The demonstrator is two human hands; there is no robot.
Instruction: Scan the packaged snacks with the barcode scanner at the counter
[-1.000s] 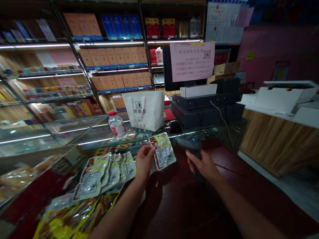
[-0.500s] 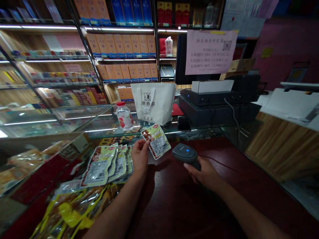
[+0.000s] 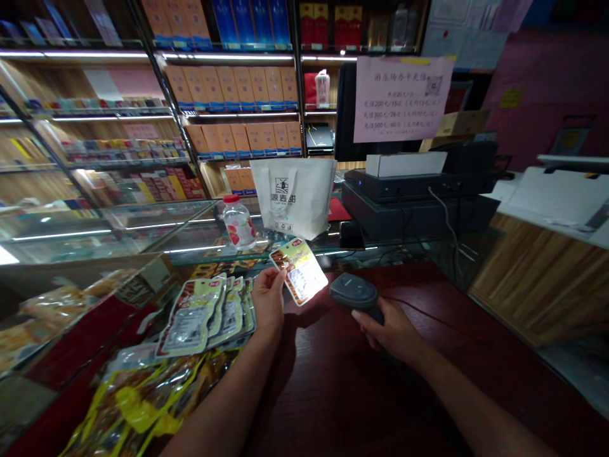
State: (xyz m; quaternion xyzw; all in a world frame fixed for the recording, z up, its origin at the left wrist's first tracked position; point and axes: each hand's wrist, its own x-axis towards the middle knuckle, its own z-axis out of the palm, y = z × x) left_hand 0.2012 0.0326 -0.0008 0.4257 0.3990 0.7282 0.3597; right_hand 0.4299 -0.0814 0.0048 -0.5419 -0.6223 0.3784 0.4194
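Note:
Pinched by its left edge, a flat snack packet (image 3: 299, 270) tilts above the dark red counter in my left hand (image 3: 268, 295). White light glares over the packet's lower right. My right hand (image 3: 392, 330) is wrapped round the handle of a dark barcode scanner (image 3: 354, 292), whose head points left at the packet with a small gap between them. Just left of my left hand lies a row of overlapping snack packets (image 3: 190, 317) of the same look. Nearer to me, yellow-trimmed clear bags (image 3: 143, 406) of brown food lie partly behind my left forearm.
A white paper bag (image 3: 295, 197) and a red-capped bottle (image 3: 238, 222) stand on the glass case behind. At the left is a carton (image 3: 71, 324) of wrapped food. A black register (image 3: 413, 190) with a pink notice (image 3: 402, 98) above stands back right. The scanner's cable trails right.
Bright light from the scanner now falls on the held packet, and the blue light on top of the scanner no longer shows. Both hands have hardly moved.

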